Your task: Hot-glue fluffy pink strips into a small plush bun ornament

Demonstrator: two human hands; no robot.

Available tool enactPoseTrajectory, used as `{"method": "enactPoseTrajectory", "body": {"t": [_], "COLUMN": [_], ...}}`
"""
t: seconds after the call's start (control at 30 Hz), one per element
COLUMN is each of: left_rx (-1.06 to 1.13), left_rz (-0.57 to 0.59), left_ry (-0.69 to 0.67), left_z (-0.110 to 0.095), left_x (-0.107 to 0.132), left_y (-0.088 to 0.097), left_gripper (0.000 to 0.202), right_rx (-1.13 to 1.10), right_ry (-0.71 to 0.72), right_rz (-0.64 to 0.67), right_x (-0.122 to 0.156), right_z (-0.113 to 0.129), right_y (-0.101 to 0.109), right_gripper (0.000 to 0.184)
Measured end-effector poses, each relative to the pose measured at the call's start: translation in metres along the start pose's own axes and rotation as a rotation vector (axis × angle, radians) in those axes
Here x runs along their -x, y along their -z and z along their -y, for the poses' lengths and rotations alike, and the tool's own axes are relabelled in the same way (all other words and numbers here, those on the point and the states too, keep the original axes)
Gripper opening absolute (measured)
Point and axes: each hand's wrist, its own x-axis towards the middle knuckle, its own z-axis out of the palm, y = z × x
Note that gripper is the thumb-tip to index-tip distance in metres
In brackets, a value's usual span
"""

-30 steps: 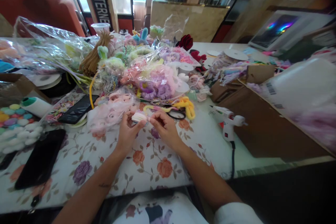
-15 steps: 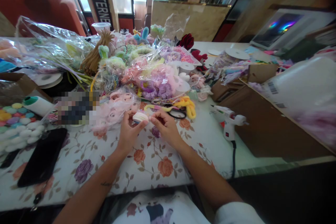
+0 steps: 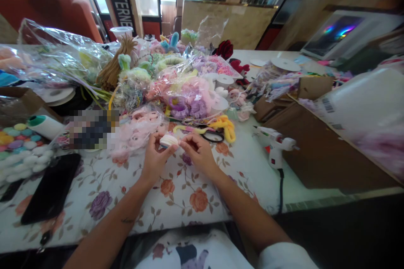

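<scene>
My left hand [image 3: 155, 156] and my right hand [image 3: 198, 152] meet above the floral tablecloth [image 3: 176, 193]. Between their fingertips sits a small cream, shell-like soft piece [image 3: 168, 140]. The left thumb and fingers pinch it from the left. The right fingertips are pressed together at its right edge. Just behind the hands lie a bag of pink trims [image 3: 139, 128], black-handled scissors [image 3: 212, 136] and yellow pipe cleaners [image 3: 224, 126].
A white glue gun [image 3: 275, 145] stands right of my hands, its cord running to the table edge. Brown cardboard boxes [image 3: 318, 151] fill the right side. A black phone [image 3: 50, 189] and pastel pom-poms [image 3: 15, 151] lie left. Bags of craft supplies [image 3: 186, 92] pile up behind.
The cream piece has turned slightly and risen a little between my fingers. Both hands stay almost in the same place.
</scene>
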Motion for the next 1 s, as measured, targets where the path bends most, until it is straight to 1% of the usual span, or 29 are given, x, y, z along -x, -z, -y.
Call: {"method": "enactPoseTrajectory", "body": {"t": [0.27,0.43,0.6,0.7,0.83,1.0], "left_rx": [0.002,-0.015,-0.011,-0.021,-0.021,0.005], "left_rz": [-0.013,-0.030,-0.025,-0.024,-0.032,-0.028], "left_ry": [-0.001,-0.001,-0.003,-0.012,-0.012,0.022], "left_z": [-0.0010,-0.0030,-0.0051,-0.0049,-0.0023,0.0025], "left_x": [0.0000,0.0009,0.0010,0.0011,0.0008,-0.0012], "left_y": [-0.0010,-0.0014,-0.0014,-0.0012,-0.0008,-0.0007], "left_gripper": [0.045,0.044,0.042,0.040,0.041,0.044], "right_rx": [0.115,0.146,0.138,0.132,0.129,0.120], "right_ry": [0.083,0.138,0.095,0.093,0.080,0.070], "right_rz": [-0.109,-0.142,-0.144,-0.153,-0.156,-0.142], "right_x": [0.0016,0.0035,0.0043,0.0043,0.0047,0.0034], "right_z": [0.0041,0.0037,0.0046,0.0046,0.0034,0.0056], "right_y": [-0.0053,-0.0068,-0.0076,-0.0084,-0.0097,-0.0079], "right_gripper": [0.018,0.014,0.016,0.017,0.018,0.018]}}
